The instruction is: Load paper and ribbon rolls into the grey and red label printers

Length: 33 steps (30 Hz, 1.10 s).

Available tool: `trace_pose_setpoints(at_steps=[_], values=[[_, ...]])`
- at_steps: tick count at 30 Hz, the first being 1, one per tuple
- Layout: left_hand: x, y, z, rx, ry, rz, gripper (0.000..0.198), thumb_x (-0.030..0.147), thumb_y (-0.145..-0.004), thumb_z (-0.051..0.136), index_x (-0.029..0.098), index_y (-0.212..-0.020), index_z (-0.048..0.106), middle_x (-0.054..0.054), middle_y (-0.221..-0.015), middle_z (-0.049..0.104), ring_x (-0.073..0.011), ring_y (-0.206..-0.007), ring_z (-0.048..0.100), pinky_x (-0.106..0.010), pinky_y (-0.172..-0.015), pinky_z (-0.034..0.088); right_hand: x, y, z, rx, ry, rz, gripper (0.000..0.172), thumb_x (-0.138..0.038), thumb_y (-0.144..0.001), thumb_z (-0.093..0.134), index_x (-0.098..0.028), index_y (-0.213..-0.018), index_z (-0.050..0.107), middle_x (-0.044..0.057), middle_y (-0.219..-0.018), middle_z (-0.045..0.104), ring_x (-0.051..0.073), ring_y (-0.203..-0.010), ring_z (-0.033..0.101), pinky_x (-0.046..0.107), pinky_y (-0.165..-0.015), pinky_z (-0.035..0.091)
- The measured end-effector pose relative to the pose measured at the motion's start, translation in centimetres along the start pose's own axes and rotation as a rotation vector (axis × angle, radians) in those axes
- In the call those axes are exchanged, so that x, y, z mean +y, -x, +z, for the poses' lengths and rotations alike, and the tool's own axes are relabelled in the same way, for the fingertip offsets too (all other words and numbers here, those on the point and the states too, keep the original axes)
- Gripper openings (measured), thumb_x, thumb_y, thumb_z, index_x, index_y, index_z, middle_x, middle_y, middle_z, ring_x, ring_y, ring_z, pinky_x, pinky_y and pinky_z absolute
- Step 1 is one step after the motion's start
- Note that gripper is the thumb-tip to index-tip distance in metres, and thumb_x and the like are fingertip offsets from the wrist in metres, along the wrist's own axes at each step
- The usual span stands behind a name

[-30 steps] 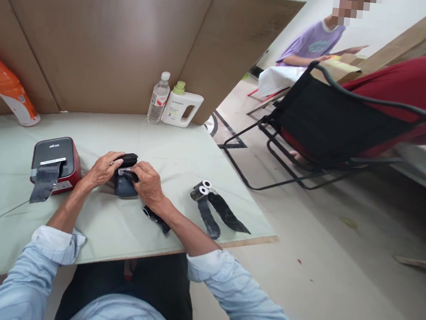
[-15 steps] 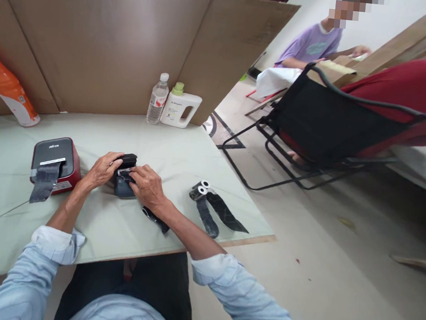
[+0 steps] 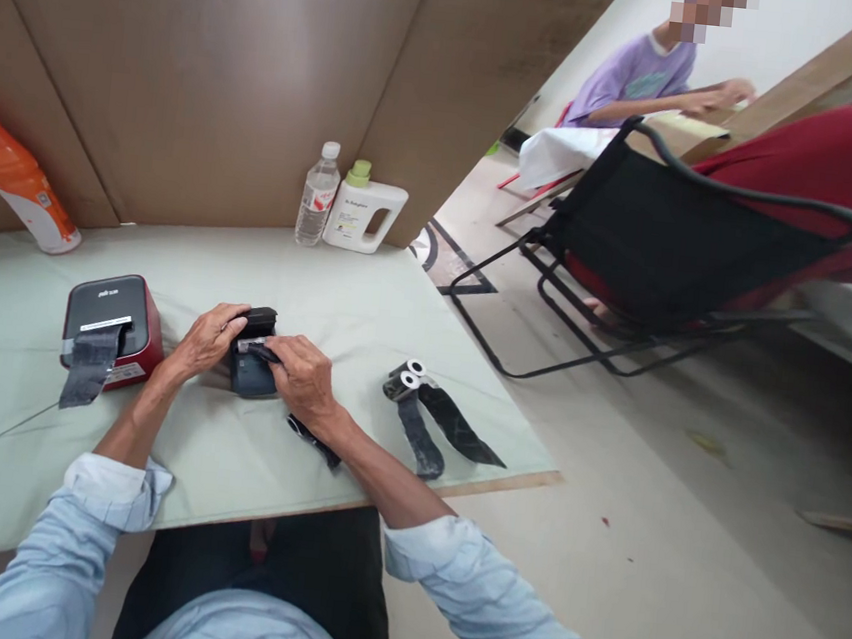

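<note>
A small black label printer (image 3: 251, 380) lies on the table with its lid raised. My left hand (image 3: 207, 342) is closed around its left side, thumb and fingers at the lid. My right hand (image 3: 304, 378) pinches a short dark strip (image 3: 264, 352) at the printer's opening; the fingertips partly cover it. Below my right wrist lies a small black strip-like item (image 3: 314, 442). Right of my hands, two dark label rolls (image 3: 403, 381) stand with white cores and unrolled tails. To the left sits a red and black printer (image 3: 115, 302) with a dark strip hanging out.
A cardboard screen (image 3: 252, 92) borders the table's far side. Before it stand an orange bottle (image 3: 24, 180), a water bottle (image 3: 317, 199) and a white jug (image 3: 365, 215). Beyond the table's right edge are a black folding chair (image 3: 652, 231) and a seated person in purple (image 3: 630, 83).
My right hand has drawn slightly right, away from the opening, so the dark strip in its fingers shows more. My left hand stays on the printer. The view has shifted slightly.
</note>
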State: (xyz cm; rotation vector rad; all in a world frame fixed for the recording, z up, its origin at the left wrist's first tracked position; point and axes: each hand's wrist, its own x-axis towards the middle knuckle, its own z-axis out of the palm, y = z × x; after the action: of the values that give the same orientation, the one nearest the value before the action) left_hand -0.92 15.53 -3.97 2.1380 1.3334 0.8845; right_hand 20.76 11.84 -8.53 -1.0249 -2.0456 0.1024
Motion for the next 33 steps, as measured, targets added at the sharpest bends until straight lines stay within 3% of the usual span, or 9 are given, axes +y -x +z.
trace_pose_setpoints(at_steps=[6, 17, 25, 33], values=[[0.1, -0.1, 0.0, -0.007, 0.003, -0.009, 0.042, 0.038, -0.104, 0.047, 0.018, -0.132, 0.071, -0.013, -0.135, 0.074, -0.0261, -0.127, 0.068, -0.044, -0.116, 0.051, -0.1, -0.1, 0.2, -0.014, -0.013, 0.021, 0.031, -0.005, -0.091, 0.062, -0.022, -0.113, 0.074, 0.010, -0.116, 0.080, 0.028, -0.107, 0.069, 0.043, -0.096, 0.058], [0.3, 0.2, 0.3, -0.009, -0.005, 0.017, 0.041, 0.037, -0.104, 0.047, 0.018, -0.133, 0.070, -0.013, -0.134, 0.073, -0.0260, -0.127, 0.067, -0.045, -0.116, 0.051, -0.1, -0.5, 0.9, 0.013, 0.109, -0.044, 0.034, 0.002, -0.089, 0.053, -0.020, -0.106, 0.074, 0.009, -0.107, 0.079, 0.026, -0.099, 0.064, 0.037, -0.087, 0.054], [0.5, 0.4, 0.3, -0.017, -0.005, 0.025, 0.041, 0.037, -0.104, 0.047, 0.018, -0.133, 0.069, -0.014, -0.134, 0.073, -0.0262, -0.126, 0.067, -0.044, -0.115, 0.051, 0.0, -0.7, 1.2, 0.016, 0.126, -0.060, 0.036, -0.003, -0.098, 0.046, -0.022, -0.103, 0.076, 0.009, -0.104, 0.079, 0.024, -0.093, 0.065, 0.037, -0.083, 0.053], [0.5, 0.4, 0.4, -0.011, 0.008, 0.012, 0.041, 0.039, -0.104, 0.047, 0.019, -0.133, 0.070, -0.013, -0.134, 0.073, -0.0263, -0.126, 0.067, -0.044, -0.115, 0.051, -1.0, 0.1, -1.2, 0.080, 0.022, -0.084, 0.033, -0.006, -0.097, 0.049, -0.024, -0.108, 0.074, 0.010, -0.114, 0.079, 0.026, -0.102, 0.070, 0.042, -0.091, 0.057]])
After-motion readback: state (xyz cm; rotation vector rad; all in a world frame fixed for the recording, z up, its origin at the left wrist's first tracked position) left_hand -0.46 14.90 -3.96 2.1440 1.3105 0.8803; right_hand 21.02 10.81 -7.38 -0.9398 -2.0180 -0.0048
